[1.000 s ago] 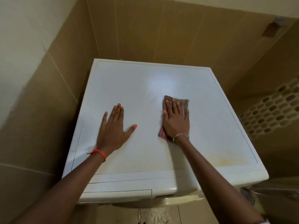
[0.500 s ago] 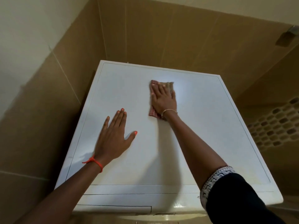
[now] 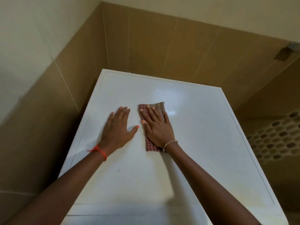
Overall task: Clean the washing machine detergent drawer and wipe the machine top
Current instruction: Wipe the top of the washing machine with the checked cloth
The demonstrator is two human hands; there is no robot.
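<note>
1. The right hand (image 3: 156,127) is laid out flat, fingers straight, palm pressing down on a checked cloth (image 3: 149,146). It isn't gripping anything, just pressing.
2. The cloth is red-and-white check, folded into a narrow strip. It lies flat on the machine top (image 3: 203,143), roughly mid-surface and a bit towards the left. One end pokes out past the fingertips and the other shows by the wrist.
3. There's a thin bracelet (image 3: 170,142) on that wrist.
4. The left hand (image 3: 117,129) is just beside it, also spread flat, resting on the bare top and holding nothing. Its thumb sticks out towards the right hand, close to it. The nail polish is orange-red, and there's a red string (image 3: 99,151) round the wrist.
5. The machine top is white and glossy with a thin outline running near its edges. A patch of glare sits just past the cloth.
6. The machine is tucked into a corner of tan tiled wall (image 3: 162,46), with pale paint above the tiles. A honeycomb-patterned surface (image 3: 276,140) shows off to the right.
</note>
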